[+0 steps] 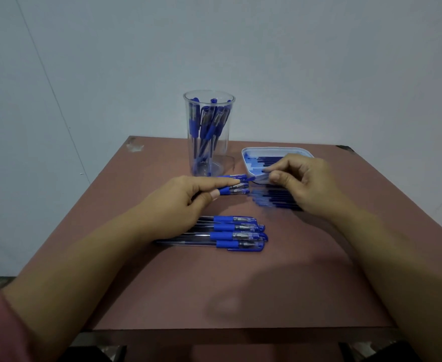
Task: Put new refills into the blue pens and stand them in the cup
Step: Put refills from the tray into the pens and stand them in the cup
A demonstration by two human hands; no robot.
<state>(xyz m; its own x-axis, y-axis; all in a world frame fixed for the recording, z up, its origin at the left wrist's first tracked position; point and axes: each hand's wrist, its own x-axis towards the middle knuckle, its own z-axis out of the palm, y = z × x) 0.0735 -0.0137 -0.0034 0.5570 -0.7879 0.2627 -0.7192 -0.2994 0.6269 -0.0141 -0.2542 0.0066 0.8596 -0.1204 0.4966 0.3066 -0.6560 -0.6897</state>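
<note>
A clear plastic cup point(209, 158) stands at the back of the table with several blue pens upright inside. My left hand point(186, 197) holds a blue pen point(234, 191) level above the table, finger stretched along its barrel. My right hand point(303, 184) pinches the pen's blue end point(251, 178) between thumb and forefinger. Several blue pens point(233, 232) lie side by side in a row nearer to me. A loose pile of refills point(274, 197) lies on the table under my right hand.
A white shallow tray point(251, 155) holding more refills sits at the back right, partly behind my right hand. The table point(214, 291) is reddish brown with a chipped back left corner. A grey wall rises right behind it.
</note>
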